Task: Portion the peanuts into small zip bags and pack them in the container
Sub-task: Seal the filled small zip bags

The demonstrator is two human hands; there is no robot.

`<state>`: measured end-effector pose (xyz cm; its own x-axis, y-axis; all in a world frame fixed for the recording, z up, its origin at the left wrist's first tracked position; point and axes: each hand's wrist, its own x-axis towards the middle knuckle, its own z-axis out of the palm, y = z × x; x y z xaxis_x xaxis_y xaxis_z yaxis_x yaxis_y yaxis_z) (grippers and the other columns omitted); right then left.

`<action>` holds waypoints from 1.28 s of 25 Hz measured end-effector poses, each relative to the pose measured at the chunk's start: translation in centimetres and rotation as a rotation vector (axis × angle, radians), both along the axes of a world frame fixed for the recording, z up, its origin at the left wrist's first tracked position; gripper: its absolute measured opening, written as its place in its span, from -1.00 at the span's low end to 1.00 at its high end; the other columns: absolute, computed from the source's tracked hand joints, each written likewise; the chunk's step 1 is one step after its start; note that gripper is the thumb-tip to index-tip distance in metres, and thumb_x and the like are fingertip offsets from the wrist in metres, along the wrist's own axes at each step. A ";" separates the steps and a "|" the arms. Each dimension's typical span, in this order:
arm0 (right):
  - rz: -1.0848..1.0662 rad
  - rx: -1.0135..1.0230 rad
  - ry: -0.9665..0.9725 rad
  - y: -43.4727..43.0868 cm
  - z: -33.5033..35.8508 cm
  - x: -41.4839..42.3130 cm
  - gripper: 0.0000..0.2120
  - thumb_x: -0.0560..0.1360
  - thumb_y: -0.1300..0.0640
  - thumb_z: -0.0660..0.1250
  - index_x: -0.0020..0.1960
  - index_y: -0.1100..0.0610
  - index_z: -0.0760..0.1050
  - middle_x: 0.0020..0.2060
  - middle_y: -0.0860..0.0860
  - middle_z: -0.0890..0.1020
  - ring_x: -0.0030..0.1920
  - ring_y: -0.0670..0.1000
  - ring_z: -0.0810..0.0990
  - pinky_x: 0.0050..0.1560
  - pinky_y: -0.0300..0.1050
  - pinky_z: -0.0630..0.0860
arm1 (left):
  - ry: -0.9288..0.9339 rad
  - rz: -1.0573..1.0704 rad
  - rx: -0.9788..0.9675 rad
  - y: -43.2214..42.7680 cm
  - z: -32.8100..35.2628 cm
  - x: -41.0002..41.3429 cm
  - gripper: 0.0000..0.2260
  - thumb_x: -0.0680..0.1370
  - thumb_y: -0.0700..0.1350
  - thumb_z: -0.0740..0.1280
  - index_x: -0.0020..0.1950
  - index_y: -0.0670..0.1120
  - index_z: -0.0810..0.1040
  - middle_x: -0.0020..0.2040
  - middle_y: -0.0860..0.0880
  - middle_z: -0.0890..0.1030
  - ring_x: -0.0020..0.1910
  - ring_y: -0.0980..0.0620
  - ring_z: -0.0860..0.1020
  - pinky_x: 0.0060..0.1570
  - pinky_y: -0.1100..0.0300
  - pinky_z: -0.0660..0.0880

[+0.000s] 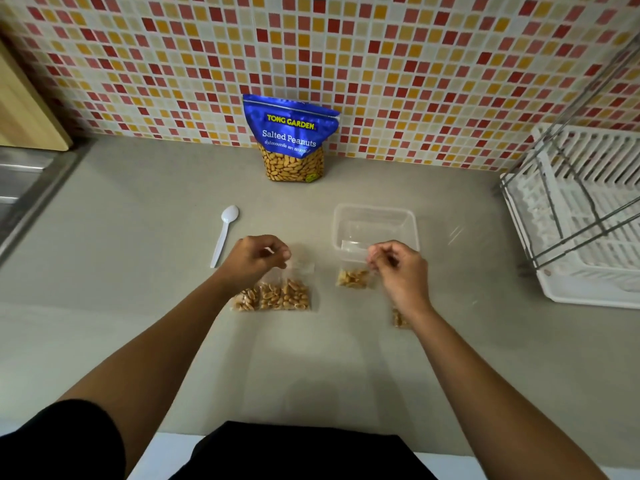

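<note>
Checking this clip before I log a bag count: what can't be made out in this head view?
- Small bag under the right hand: the wrist covers most of it.
- Filled bags under the left hand: they overlap, so the count is unclear.
- Held bag: seal state too small to tell.
- Clear container: contents unclear through the transparent plastic.

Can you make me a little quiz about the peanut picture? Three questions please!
1. True or false: the clear container already has peanut bags in it.
2. Which hand holds a small bag up by its top: A left hand, B right hand?
3. What white tool lies left of the hands?

Key: 1 false, it looks empty. 2 B. 3 the spoon.
</note>
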<state>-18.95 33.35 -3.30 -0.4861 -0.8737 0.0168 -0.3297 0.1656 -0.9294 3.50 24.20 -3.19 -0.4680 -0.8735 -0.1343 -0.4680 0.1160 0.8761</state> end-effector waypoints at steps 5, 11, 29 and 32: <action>0.204 0.087 -0.098 -0.4 1.2 2.0 -0.91 0.50 0.19 0.35 -0.18 0.13 0.57 -0.33 -0.01 0.64 -0.37 -0.18 0.61 -0.24 -0.27 0.59 | 0.117 -0.087 0.183 3.2 -1.3 -2.1 -0.79 0.45 -0.26 0.38 0.04 -0.04 0.59 -0.11 0.00 0.65 -0.11 0.10 0.63 -0.05 0.26 0.53; 0.105 0.132 -0.448 -2.2 0.0 2.6 -0.94 0.50 0.19 0.34 -0.14 0.10 0.56 -0.25 0.02 0.65 -0.30 -0.12 0.60 -0.27 -0.31 0.57 | 0.276 0.048 0.410 4.7 -2.3 -2.5 -0.94 0.47 -0.19 0.41 -0.15 -0.04 0.58 -0.25 -0.06 0.60 -0.20 -0.07 0.56 -0.10 -0.02 0.48; -0.059 0.209 0.066 -0.4 -4.8 -1.9 -0.79 0.42 0.23 0.36 0.05 0.17 0.57 -0.05 0.10 0.64 -0.08 0.05 0.61 0.05 -0.13 0.49 | -0.323 0.120 -0.322 8.1 -3.8 -7.5 -0.83 0.50 -0.23 0.29 0.05 -0.25 0.55 -0.03 -0.23 0.59 -0.13 -0.23 0.58 -0.18 0.04 0.48; -0.312 0.285 0.251 2.3 -5.3 -6.4 -0.82 0.44 0.21 0.34 0.04 0.20 0.56 0.00 0.16 0.59 0.01 0.13 0.55 0.08 -0.18 0.37 | -0.273 -0.015 -0.237 7.6 -4.9 -12.1 -0.75 0.52 -0.22 0.27 0.17 -0.24 0.55 0.05 -0.22 0.59 -0.04 -0.18 0.58 -0.02 0.10 0.47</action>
<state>-25.37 35.61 -8.65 -0.7370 -0.6740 -0.0511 -0.4323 0.5281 -0.7309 -8.55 31.83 -8.13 -0.4560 -0.8885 -0.0503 -0.6777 0.3100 0.6668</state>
